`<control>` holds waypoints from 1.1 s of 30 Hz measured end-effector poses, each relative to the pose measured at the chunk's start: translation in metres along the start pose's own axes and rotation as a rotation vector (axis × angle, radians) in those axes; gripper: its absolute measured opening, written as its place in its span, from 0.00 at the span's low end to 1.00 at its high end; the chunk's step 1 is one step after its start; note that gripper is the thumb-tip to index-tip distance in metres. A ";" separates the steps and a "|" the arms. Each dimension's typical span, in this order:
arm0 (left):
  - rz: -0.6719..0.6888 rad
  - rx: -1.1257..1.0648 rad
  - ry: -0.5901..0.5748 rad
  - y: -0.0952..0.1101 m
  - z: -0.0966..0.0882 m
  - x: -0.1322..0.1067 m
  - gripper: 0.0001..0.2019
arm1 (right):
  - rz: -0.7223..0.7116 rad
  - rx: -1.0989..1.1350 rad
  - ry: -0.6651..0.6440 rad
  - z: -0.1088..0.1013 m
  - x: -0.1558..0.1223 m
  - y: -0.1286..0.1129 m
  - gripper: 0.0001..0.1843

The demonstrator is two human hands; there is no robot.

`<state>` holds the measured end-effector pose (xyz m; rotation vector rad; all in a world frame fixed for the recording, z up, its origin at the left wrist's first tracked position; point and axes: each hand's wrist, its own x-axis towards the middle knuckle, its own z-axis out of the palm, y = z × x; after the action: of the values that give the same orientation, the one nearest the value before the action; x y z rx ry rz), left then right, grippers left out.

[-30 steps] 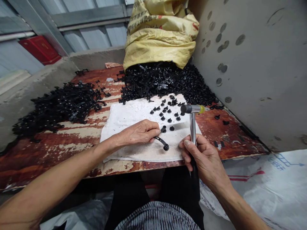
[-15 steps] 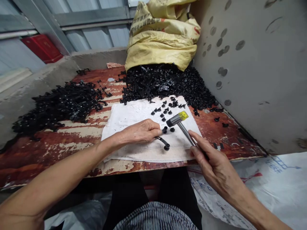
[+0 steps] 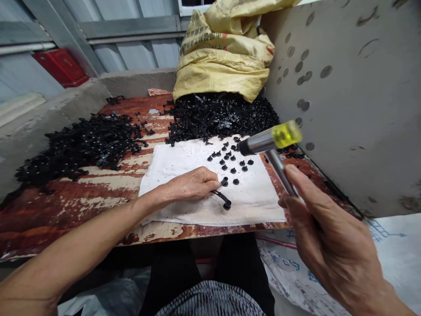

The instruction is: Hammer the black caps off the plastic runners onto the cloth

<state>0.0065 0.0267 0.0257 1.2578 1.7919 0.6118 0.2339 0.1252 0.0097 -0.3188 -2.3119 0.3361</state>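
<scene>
My left hand [image 3: 200, 182] rests over the white cloth [image 3: 177, 162] and pinches a small black plastic arm [image 3: 221, 197]. One end of the arm has a round cap near the cloth's front; the other reaches a black button-like piece [image 3: 225, 181] beside my fingertips. Raised at the right, my right hand [image 3: 325, 228] grips a mallet [image 3: 263, 142] by its metal handle. Its head has a yellow face and a black face and hangs above the cloth's right side. Several small black round pieces [image 3: 233, 170], stems mostly up, stand on the cloth.
A heap of black plastic parts [image 3: 82, 140] lies on the left of the worn red-brown table [image 3: 131, 153]. Another heap [image 3: 217, 116] spills from a yellow woven sack [image 3: 223, 66] at the back. A grey panel [image 3: 348, 109] stands along the right side.
My right hand has lifted the mallet up and to the right, nearer the camera. My left hand stays nearly in place with the black arm.
</scene>
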 end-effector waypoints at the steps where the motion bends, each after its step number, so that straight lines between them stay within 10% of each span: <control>1: 0.000 0.011 0.005 0.000 0.000 0.000 0.15 | -0.012 -0.023 0.002 0.000 0.001 0.000 0.39; 5: -0.011 0.039 0.016 0.002 0.002 -0.001 0.15 | -0.099 -0.165 -0.241 0.002 0.002 0.009 0.35; 11: -0.009 0.031 0.012 0.004 0.003 -0.001 0.15 | -0.040 -0.065 -0.012 0.002 0.003 0.006 0.38; 15: -0.029 0.018 0.001 0.003 0.002 -0.002 0.16 | -0.091 -0.169 -0.267 0.008 -0.002 0.011 0.34; 21: -0.012 0.007 0.001 -0.002 0.002 -0.001 0.15 | -0.037 0.018 -0.049 0.002 0.004 0.005 0.36; 27: -0.035 -0.003 -0.005 0.002 0.002 -0.001 0.16 | -0.025 -0.092 -0.304 0.006 -0.003 0.012 0.31; 33: -0.050 -0.060 -0.013 0.002 0.003 -0.001 0.16 | 0.000 0.007 0.016 0.000 0.002 0.001 0.39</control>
<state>0.0099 0.0266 0.0257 1.1706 1.7766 0.6228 0.2329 0.1263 0.0108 -0.3172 -2.2940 0.3409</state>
